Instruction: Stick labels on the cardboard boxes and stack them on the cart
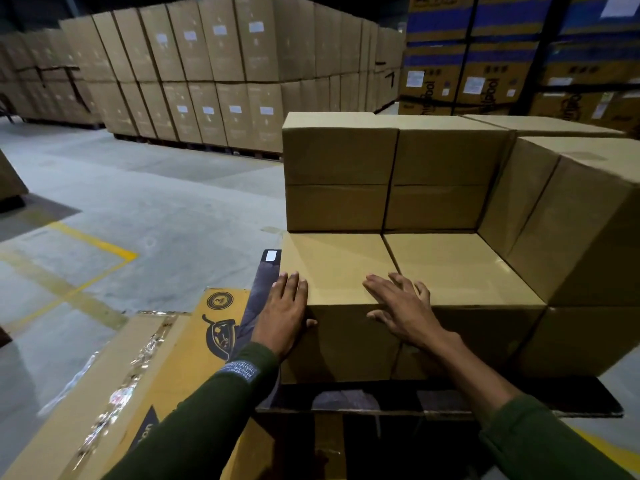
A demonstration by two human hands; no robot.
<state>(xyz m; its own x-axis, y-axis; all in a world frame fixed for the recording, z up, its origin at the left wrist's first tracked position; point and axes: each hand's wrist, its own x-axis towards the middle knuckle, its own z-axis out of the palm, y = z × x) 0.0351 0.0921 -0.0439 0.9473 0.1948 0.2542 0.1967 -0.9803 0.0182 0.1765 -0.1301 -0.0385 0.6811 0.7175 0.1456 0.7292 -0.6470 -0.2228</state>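
- Far left: grey concrete floor [145,202], matte, with worn yellow lines.
- Bottom left: long printed carton [114,386] lying flat, glossy wrinkled tape down its top, round seal and dark graphic at the far end.
- Back wall [194,74]: tall plain brown cartons in rows, small white labels on the faces.
- Left hand [282,313]: fingers straight and together, flat against the left side of the near box [337,271] at its front-left corner, thumb on the front face. Presses, no grip.
- Near box: plain smooth kraft cardboard, rectangular, lower tier of the stack, sitting on a dark flat platform [433,400] with a small white label [270,255] on its left edge.
- Right hand [401,306]: fingers spread and straight, palm down on the front top edge, over the seam between near box and its neighbour [460,268].
- Right: more plain boxes stacked higher [391,168], forming a step behind and beside.
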